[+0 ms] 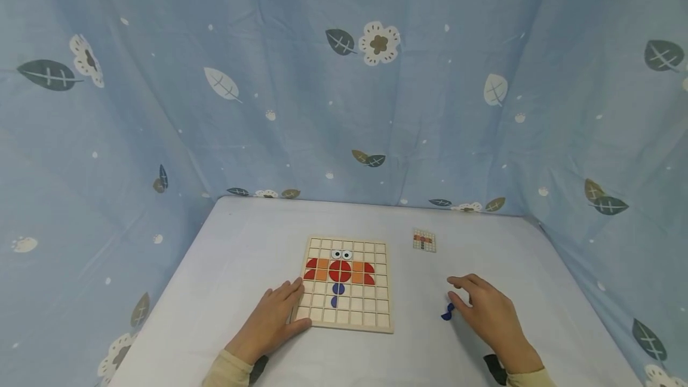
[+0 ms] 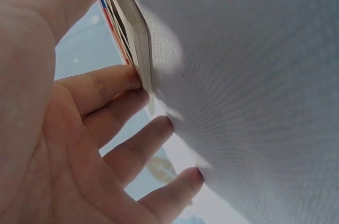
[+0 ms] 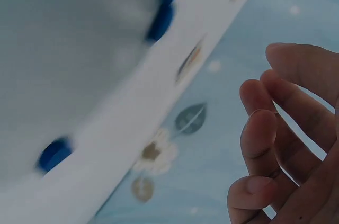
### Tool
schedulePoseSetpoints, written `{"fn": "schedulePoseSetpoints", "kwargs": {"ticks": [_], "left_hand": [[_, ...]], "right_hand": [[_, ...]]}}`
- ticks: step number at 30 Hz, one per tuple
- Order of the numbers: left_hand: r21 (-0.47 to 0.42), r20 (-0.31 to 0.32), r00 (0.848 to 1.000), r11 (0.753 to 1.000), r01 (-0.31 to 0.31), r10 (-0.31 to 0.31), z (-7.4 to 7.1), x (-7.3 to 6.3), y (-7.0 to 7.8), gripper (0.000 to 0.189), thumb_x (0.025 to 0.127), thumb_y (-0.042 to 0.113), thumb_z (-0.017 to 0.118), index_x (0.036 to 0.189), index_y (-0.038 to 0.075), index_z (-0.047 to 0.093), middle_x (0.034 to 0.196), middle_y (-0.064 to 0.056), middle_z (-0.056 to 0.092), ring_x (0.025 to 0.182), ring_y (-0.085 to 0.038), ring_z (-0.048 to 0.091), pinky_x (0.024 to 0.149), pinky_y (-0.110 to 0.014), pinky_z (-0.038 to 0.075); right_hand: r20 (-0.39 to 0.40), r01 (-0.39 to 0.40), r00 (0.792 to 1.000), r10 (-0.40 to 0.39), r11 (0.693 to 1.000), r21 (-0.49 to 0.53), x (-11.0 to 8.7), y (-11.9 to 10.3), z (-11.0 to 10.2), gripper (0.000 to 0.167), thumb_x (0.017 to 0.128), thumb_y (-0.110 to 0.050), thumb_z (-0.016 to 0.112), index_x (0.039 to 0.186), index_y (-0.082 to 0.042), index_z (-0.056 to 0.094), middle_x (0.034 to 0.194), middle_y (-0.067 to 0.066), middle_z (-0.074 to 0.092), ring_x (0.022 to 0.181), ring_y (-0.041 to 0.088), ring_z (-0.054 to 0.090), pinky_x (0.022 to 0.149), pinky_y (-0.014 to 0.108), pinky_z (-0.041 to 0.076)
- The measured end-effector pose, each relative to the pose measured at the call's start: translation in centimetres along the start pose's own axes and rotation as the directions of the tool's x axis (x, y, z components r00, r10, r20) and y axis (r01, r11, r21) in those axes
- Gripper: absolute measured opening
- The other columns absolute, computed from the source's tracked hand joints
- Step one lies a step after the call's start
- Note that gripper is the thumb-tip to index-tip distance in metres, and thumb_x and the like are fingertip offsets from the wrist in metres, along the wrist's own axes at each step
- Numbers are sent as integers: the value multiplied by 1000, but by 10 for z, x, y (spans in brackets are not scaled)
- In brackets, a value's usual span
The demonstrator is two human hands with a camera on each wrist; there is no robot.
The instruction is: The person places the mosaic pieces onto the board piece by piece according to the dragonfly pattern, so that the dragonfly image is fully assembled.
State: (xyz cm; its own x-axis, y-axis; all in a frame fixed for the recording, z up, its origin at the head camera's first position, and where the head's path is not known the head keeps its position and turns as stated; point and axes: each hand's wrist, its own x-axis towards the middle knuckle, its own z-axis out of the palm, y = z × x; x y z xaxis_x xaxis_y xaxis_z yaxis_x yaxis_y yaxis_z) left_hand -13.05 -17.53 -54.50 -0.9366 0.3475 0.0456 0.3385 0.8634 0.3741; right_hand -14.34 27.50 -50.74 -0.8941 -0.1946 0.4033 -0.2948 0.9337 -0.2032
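A wooden grid board (image 1: 349,318) lies on the table with a figure of flat pieces: white eyes (image 1: 341,254), a red circle (image 1: 340,271), orange squares (image 1: 357,272), red quarter pieces (image 1: 369,273) and blue pieces (image 1: 338,289) below. My left hand (image 1: 275,317) rests at the board's left side, thumb by the near corner, fingers extended along the edge (image 2: 139,38). My right hand (image 1: 490,313) hovers above the table on the right, fingers loosely bent, holding nothing. Small blue pieces (image 1: 448,312) lie by its thumb; another blue piece (image 3: 54,154) lies apart in the right wrist view.
A small card (image 1: 424,240) with a grid picture of a similar figure lies beyond the board to the right. The white table (image 1: 258,226) is enclosed by blue curtains (image 1: 301,112) printed with leaves and flowers.
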Motion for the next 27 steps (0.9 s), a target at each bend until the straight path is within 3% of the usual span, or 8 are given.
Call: {"fn": "schedulePoseSetpoints", "kwargs": {"ticks": [5,9,12,17,20,23,27], "left_hand": [[7,9,1000,1000,8,-8,0,1,0,79,90,51,71,146,-1,52,155,-13,46,142,-38,41,113,-62,34],[12,16,1000,1000,14,-14,0,1,1,79,90,52,72,145,-1,52,155,-13,46,142,-38,42,113,-63,34],[7,13,1000,1000,9,-9,0,1,1,79,90,51,72,145,-1,53,154,-13,47,142,-38,42,113,-63,34],[1,6,1000,1000,1,-1,1,0,0,79,90,51,72,145,-1,53,154,-13,47,141,-38,43,112,-63,35],[5,7,1000,1000,1,-1,0,-1,0,79,90,51,72,145,-1,53,154,-13,47,141,-37,43,112,-62,35],[9,11,1000,1000,3,-3,-1,0,0,79,90,52,72,146,-1,52,154,-13,47,141,-37,43,112,-62,35],[12,15,1000,1000,8,-8,-2,0,1,79,90,52,72,145,-1,53,154,-13,47,141,-38,43,112,-62,35]], "right_hand": [[63,-126,990,129,990,-56,-13,19,-8,33,76,-18,89,107,-13,78,92,-1,70,60,7,49,44,23,41],[155,-206,964,218,974,-90,-20,30,-10,36,78,-19,87,110,-8,76,92,3,70,61,11,54,48,29,48],[211,-272,933,292,955,-120,-26,39,-12,38,79,-21,85,112,-6,74,93,5,70,65,15,60,51,34,52],[315,-385,852,417,909,-162,-35,50,-13,42,81,-30,83,110,-2,72,89,8,69,72,25,65,59,44,57],[374,-421,812,448,894,-157,-38,54,-13,41,83,-33,81,106,-1,72,87,7,68,74,27,65,62,49,57],[400,-433,801,446,892,-128,-40,58,-15,32,84,-31,80,102,-5,74,86,2,67,76,25,65,62,49,56],[408,-417,813,415,904,-90,-39,60,-15,19,85,-23,80,100,-12,76,89,-2,68,82,27,67,64,49,57]]}}
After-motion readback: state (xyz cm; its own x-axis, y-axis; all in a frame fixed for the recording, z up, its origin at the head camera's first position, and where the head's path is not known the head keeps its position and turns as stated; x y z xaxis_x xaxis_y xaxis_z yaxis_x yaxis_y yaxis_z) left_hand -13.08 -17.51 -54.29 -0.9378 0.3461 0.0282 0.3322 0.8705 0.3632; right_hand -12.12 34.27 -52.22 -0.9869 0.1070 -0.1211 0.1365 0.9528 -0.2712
